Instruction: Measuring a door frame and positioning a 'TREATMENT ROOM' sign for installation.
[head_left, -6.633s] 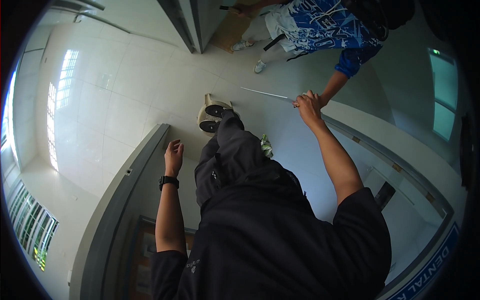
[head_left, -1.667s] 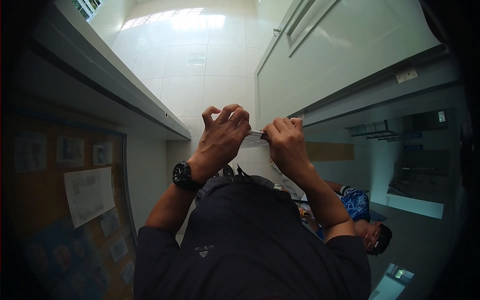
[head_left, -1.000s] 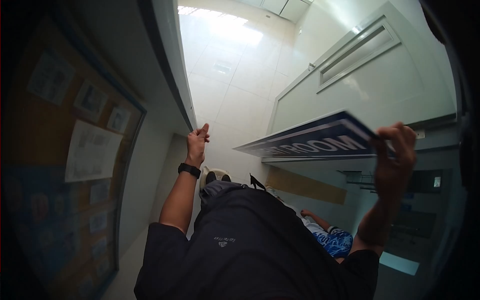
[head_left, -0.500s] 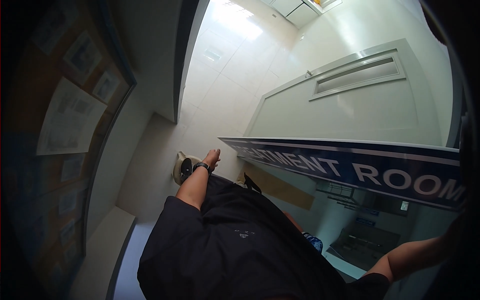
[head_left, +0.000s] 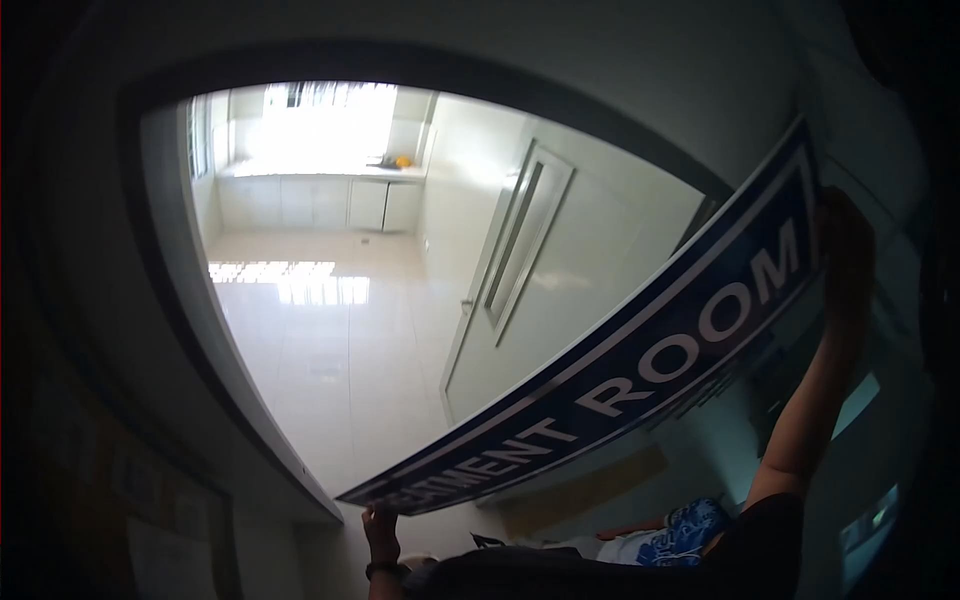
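Note:
A long dark-blue sign board (head_left: 570,425) with pale lettering and a white border slants across the view, its right end higher than its left. My left hand (head_left: 380,526), with a dark band at the wrist, is closed on the board's lower left end. At the upper right end, my right hand (head_left: 845,225) grips the edge with the arm raised; its fingers are in shadow and partly hidden.
Beyond a dark-framed doorway (head_left: 160,190) lies a bright tiled room with a counter (head_left: 290,200) under a window. A pale door (head_left: 580,270) with a narrow panel stands behind the board. Below the board, a person in blue-and-white patterned clothing (head_left: 680,540) shows.
My left hand has gone from off the board to holding its left end. The right end has risen with my right hand, and the view has tilted up toward the doorway.

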